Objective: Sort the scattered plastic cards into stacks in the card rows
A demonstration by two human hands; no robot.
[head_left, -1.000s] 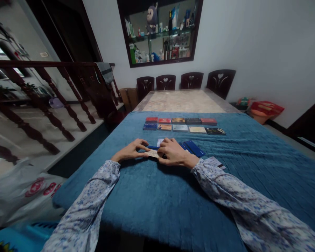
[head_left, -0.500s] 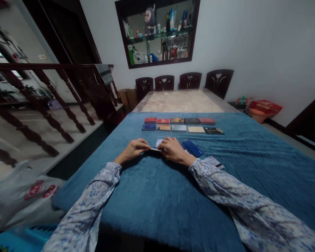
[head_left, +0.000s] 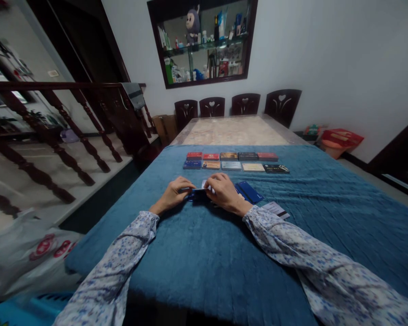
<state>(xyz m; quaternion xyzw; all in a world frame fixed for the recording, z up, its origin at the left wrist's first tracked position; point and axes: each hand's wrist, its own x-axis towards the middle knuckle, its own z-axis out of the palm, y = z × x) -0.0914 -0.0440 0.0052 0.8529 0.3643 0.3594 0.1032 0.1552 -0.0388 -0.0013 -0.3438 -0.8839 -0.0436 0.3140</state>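
Between my two hands is a thin card, seen nearly edge-on just above the blue cloth. My left hand pinches its left end with thumb and fingers. Curled over its right end is my right hand, whose fingers partly hide it. A blue card shows low beside the left fingertips, and part of a white card peeks out behind. Right of my right hand lie blue cards and a pale card with a dark stripe.
Two rows of stacked cards lie farther back, among them a red stack and a black stack. A blue cloth covers the near part of the table. Chairs stand at the far end, a wooden railing to the left.
The card between my hands has risen slightly and tilted flatter. A blue card now shows beneath it near the left fingertips. Both hands stay almost in place.
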